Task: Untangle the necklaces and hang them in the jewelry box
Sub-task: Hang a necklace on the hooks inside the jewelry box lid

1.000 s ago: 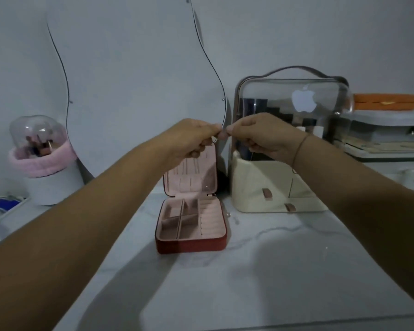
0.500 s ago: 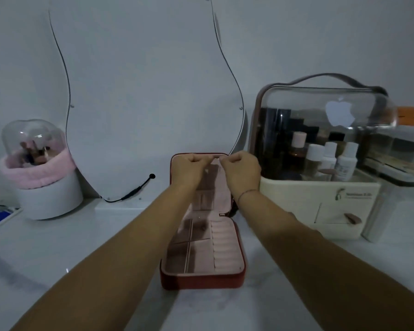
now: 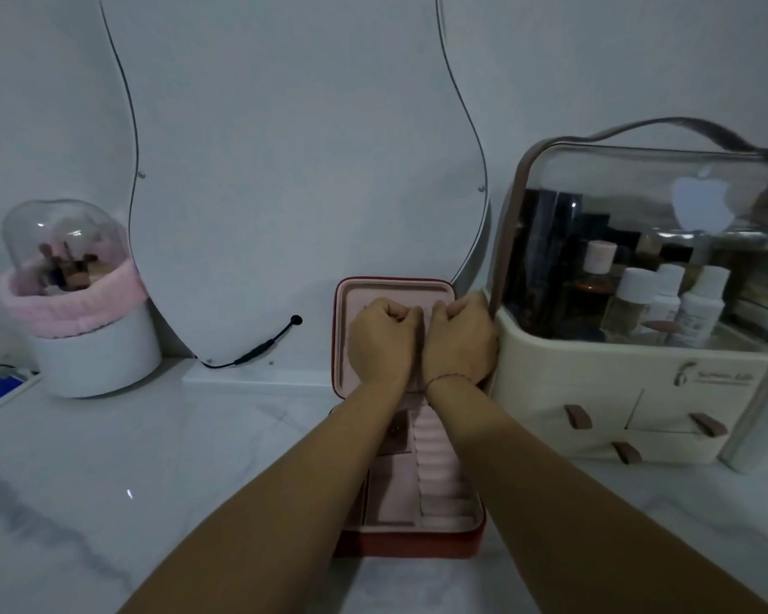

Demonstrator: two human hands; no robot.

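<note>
On the worktop (image 3: 107, 458): red jewelry box (image 3: 409, 545) open, lid (image 3: 395, 288) upright.
Left hand (image 3: 382, 343): fingers curled, raised against the lid's lining.
Right hand (image 3: 460, 343): curled, just beside it.
Necklace: too fine to see; grip unclear.

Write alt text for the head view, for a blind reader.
Left hand and right hand, fingers curled, meet at the upright pink-lined lid of an open red jewelry box on a white marble counter; whether they hold anything is hidden. A cream cosmetics case with a clear lid stands beside it.

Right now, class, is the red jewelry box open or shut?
Open. The jewelry box has its lid standing upright, and its pink compartments lie exposed.
</note>
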